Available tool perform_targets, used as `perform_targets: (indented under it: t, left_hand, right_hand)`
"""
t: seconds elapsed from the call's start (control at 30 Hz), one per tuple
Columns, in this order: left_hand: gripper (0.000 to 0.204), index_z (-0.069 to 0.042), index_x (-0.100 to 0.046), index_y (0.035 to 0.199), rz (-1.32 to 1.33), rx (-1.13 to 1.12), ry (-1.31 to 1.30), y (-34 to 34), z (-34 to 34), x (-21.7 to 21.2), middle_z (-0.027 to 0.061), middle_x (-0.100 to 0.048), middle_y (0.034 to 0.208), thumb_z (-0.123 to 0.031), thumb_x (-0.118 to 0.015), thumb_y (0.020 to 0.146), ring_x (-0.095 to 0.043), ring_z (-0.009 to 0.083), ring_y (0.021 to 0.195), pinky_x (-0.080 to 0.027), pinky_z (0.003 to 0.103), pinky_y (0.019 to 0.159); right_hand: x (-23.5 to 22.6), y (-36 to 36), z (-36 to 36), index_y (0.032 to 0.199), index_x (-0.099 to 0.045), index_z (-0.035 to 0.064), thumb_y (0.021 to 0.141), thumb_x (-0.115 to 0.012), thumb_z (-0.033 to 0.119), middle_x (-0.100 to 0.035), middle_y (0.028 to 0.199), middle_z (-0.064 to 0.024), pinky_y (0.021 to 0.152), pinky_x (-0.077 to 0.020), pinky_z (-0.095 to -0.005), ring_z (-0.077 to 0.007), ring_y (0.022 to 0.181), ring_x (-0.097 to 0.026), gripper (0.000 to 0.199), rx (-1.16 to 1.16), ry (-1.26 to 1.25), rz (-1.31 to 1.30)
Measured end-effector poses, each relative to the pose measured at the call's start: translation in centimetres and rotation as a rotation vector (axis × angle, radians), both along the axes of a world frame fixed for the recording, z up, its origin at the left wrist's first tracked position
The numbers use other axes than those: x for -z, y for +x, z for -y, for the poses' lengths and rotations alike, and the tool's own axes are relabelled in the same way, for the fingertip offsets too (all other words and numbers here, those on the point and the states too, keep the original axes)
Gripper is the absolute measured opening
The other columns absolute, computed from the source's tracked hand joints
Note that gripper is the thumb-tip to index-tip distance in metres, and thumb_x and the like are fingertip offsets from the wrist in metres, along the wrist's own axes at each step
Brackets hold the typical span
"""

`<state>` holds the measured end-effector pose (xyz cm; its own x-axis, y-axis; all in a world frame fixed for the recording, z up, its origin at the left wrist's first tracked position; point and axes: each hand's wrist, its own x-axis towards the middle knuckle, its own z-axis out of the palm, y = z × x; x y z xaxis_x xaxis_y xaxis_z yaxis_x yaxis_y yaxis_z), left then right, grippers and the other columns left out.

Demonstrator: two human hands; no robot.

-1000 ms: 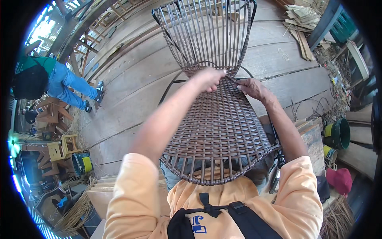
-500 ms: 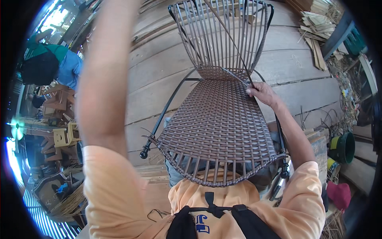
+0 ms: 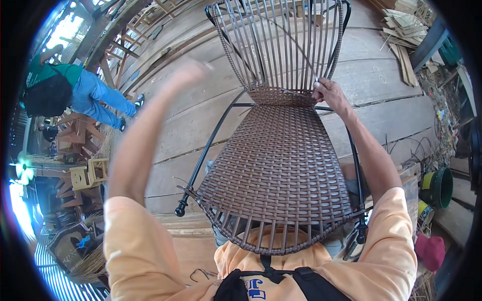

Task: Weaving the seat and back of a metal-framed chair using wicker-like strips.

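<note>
A chair with a black metal frame and a seat (image 3: 276, 165) woven of brown strips rests against my lap, its front edge toward me. The backrest (image 3: 281, 40) has upright brown strips and a woven band (image 3: 281, 97) at its foot. My right hand (image 3: 331, 98) is closed on a long brown weaving strip (image 3: 296, 42) at the right end of that band. From there the strip slants up and left across the backrest. My left hand (image 3: 193, 74) is raised in the air left of the backrest, its fingers smeared by motion.
At far left stands a person (image 3: 75, 90) in green shirt and jeans, near stacked wooden furniture parts (image 3: 75, 135). Thin wood pieces (image 3: 401, 32) lie at the upper right. A dark green bucket (image 3: 438, 188) and a red cloth-like item (image 3: 430, 252) are at right.
My left arm has come down from the top of the view toward the backrest's left side. My right hand has shifted slightly up and right, still holding the strip. The other person's legs now show.
</note>
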<state>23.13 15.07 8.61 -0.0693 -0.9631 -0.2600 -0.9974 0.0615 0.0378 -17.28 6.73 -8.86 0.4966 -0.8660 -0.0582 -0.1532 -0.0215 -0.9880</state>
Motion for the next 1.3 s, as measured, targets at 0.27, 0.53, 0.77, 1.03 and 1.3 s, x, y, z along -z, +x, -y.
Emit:
perform_targets:
  t: [0.27,0.53,0.77,1.03,1.3]
  left_hand:
    - [0.036,-0.006,-0.052,0.117,-0.245,0.257,-0.451,-15.5,1.5,15.1,0.01,-0.049,0.123,-0.003,-0.046,0.082,-0.047,0.0311,0.112,-0.041,0.04,0.096]
    - [0.042,-0.005,-0.052,0.118,-0.348,0.27,-0.432,-15.6,0.4,17.8,0.0088,-0.051,0.121,0.002,-0.045,0.077,-0.047,0.0286,0.109,-0.039,0.036,0.099]
    - [0.04,-0.003,-0.053,0.115,-0.387,0.281,-0.477,-15.1,0.0,17.7,0.0142,-0.05,0.121,-0.004,-0.049,0.076,-0.046,0.0317,0.111,-0.038,0.037,0.099]
    - [0.041,-0.004,-0.052,0.12,-0.481,0.187,-0.398,-15.2,-0.2,17.7,0.0144,-0.049,0.124,-0.006,-0.05,0.078,-0.046,0.0328,0.114,-0.04,0.038,0.098]
    - [0.052,-0.003,-0.049,0.123,-0.359,0.065,-0.396,-17.3,-0.8,16.8,0.0151,-0.047,0.125,-0.015,-0.057,0.074,-0.045,0.0316,0.113,-0.043,0.042,0.094]
  right_hand:
    - [-2.3,0.8,0.5,0.088,-0.058,0.0017,0.093,-0.05,0.019,-0.057,0.067,-0.001,0.057,-0.0454,-0.022,-0.0091,0.06,-0.053,0.02,0.194,0.055,0.173]
    - [-2.0,1.2,-4.6,0.125,-0.044,-0.0041,0.084,-0.062,0.012,-0.058,0.111,-0.0134,0.085,-0.0445,-0.0313,-0.0174,0.102,-0.055,0.047,0.113,-0.037,-0.021]
    - [-2.0,4.1,-1.6,0.106,-0.06,0.0016,0.086,-0.053,0.01,-0.063,0.105,-0.0129,0.082,-0.0478,-0.032,-0.0272,0.091,-0.063,0.022,-0.014,-0.347,-0.406]
    - [-1.6,5.9,-2.2,0.107,-0.059,0.0047,0.081,-0.051,-0.003,-0.06,0.106,-0.0169,0.084,-0.0497,-0.0367,-0.0293,0.096,-0.061,0.028,-0.379,-1.01,-0.605]
    - [-4.3,10.6,4.5,0.092,-0.064,0.0025,0.088,-0.053,0.022,-0.063,0.081,-0.0218,0.071,-0.048,-0.0434,-0.0378,0.082,-0.061,0.023,0.069,-0.65,-0.736]
